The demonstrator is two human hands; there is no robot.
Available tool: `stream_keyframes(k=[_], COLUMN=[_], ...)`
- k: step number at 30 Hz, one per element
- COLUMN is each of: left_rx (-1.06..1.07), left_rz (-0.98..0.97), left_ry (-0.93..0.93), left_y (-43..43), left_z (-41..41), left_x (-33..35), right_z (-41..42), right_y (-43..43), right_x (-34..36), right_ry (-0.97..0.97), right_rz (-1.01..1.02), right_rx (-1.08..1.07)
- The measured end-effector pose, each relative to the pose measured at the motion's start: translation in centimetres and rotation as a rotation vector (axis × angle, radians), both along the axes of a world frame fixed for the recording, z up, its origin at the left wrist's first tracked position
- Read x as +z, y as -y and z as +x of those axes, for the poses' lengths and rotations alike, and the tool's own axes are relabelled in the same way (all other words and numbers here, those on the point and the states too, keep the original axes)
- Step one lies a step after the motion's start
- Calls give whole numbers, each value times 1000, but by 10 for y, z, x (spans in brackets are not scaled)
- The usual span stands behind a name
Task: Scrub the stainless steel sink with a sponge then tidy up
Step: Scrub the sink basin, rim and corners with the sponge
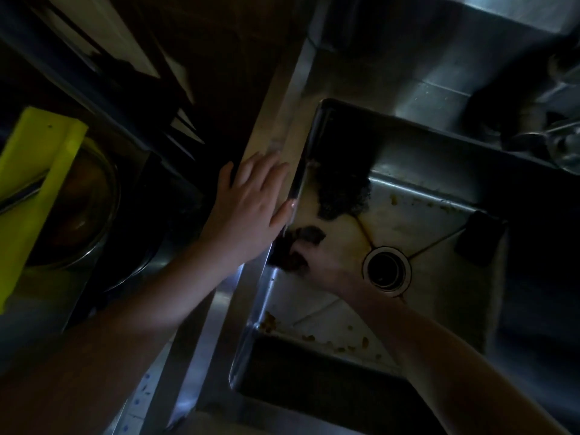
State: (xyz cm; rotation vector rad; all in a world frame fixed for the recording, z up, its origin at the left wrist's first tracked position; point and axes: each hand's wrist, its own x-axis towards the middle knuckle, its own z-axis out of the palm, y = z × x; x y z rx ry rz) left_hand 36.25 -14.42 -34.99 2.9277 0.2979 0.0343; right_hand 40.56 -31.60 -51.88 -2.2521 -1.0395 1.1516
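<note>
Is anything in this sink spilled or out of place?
Yes. Brownish food scraps lie scattered along the near edge of the sink floor, with more toward the far right. A dark fuzzy clump, perhaps a scouring pad, lies loose by the left wall.

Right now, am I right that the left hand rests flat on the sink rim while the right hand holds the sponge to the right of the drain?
Not quite. The head view shows the right hand holding the sponge to the left of the drain, near the basin's left wall. The left hand does rest flat on the sink rim.
</note>
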Motion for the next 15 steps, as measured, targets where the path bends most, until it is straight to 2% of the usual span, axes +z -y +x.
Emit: stream_keyframes(k=[2, 4, 6, 9, 12, 15], left_rx=[0, 3, 3, 6, 5, 9], left_rz=[-9, -21, -20, -14, -23, -29], left_ry=[0, -1, 3, 1, 5, 4], left_y=[0, 0, 0, 0, 0, -1], left_z=[1, 1, 1, 0, 0, 0], left_x=[0, 0, 0, -2, -3, -3], right_z=[-17, -22, -18, 0, 32, 64], right_y=[17, 35, 49, 61, 54, 40], right_x=[1, 3, 5, 2, -3, -6], right_ry=[-39, -67, -42, 108, 88, 99], right_rz=[-38, -17, 7, -5, -13, -10], right_rx=[92, 49, -134, -467, -765, -873])
